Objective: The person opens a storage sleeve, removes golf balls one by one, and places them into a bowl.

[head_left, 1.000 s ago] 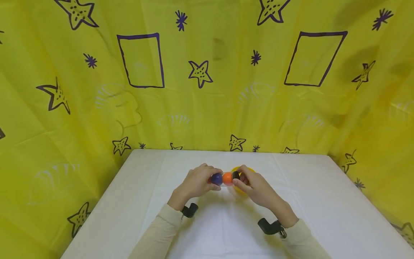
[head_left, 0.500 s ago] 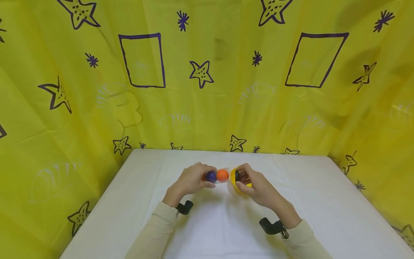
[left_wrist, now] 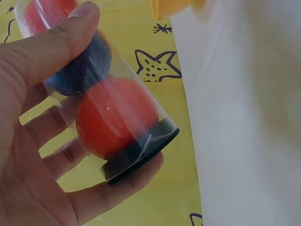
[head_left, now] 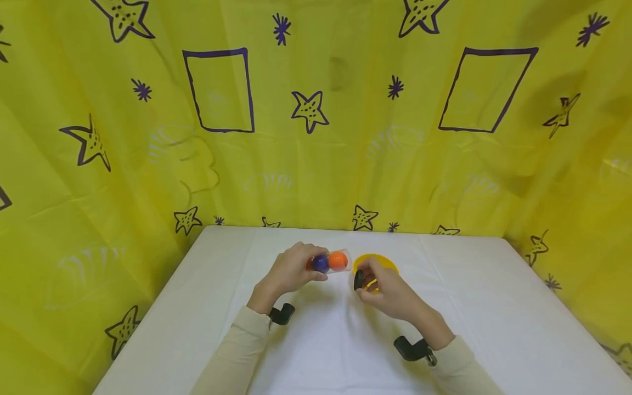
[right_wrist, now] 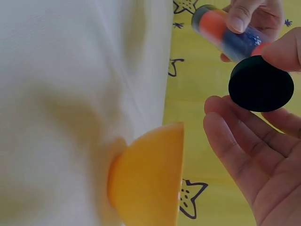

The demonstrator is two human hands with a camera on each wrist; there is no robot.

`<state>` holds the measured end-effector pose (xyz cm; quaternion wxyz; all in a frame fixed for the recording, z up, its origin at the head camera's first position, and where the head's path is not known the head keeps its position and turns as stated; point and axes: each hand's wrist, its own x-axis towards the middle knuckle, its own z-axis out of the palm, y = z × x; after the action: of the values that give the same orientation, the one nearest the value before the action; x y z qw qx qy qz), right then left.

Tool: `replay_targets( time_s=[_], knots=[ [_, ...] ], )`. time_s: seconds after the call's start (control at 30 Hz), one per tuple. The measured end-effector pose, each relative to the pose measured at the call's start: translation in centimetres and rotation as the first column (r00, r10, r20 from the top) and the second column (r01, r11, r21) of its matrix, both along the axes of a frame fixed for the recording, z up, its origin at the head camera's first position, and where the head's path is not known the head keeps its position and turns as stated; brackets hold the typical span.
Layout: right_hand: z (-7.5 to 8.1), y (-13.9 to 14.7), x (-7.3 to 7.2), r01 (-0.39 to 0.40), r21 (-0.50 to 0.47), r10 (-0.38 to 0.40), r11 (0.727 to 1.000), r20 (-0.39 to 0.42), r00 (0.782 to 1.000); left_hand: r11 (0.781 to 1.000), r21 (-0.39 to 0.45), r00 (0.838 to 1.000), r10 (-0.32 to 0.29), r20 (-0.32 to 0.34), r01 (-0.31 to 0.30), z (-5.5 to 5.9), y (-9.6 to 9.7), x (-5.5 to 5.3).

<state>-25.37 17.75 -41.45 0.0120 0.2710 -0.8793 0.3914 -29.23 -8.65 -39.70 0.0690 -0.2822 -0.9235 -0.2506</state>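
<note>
My left hand (head_left: 292, 270) grips a clear plastic tube (left_wrist: 137, 89), held almost level above the table. Inside it sit a blue ball (left_wrist: 96, 63) between two red-orange balls, one of them (left_wrist: 117, 115) against the black end cap (left_wrist: 141, 153) in the left wrist view. The tube's right end, by the orange ball (head_left: 338, 261) in the head view, has no cap on it. My right hand (head_left: 392, 292) pinches a round black cap (right_wrist: 261, 84) by its edge between thumb and fingers, apart from the tube. Behind that hand stands a yellow bowl (right_wrist: 150, 179).
A white-covered table (head_left: 316, 351) lies under both hands. Yellow patterned cloth (head_left: 345, 164) hangs behind it and at both sides. Each wrist carries a black camera mount, the right one (head_left: 412, 349) close over the tabletop.
The black cap has come away from the tube's right end. My left hand has moved left with the tube, and the right hand has drawn slightly down, uncovering more of the bowl.
</note>
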Motion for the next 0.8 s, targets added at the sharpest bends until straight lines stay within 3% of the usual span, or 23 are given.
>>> replay_targets(
  time_s=[0.47,0.8],
  knots=[
    [-1.9,-0.8,-0.6,-0.031,0.137,0.027,0.99,0.035,0.999,0.998,-0.012,0.997,0.06,-0.045,-0.06,0.1,-0.2,0.1],
    [-2.8,-1.5,-0.3,-0.063,0.17,0.047,0.983,0.096,0.994,0.997,0.012,0.993,0.079,-0.084,-0.078,0.2,-0.1,0.1]
  ],
)
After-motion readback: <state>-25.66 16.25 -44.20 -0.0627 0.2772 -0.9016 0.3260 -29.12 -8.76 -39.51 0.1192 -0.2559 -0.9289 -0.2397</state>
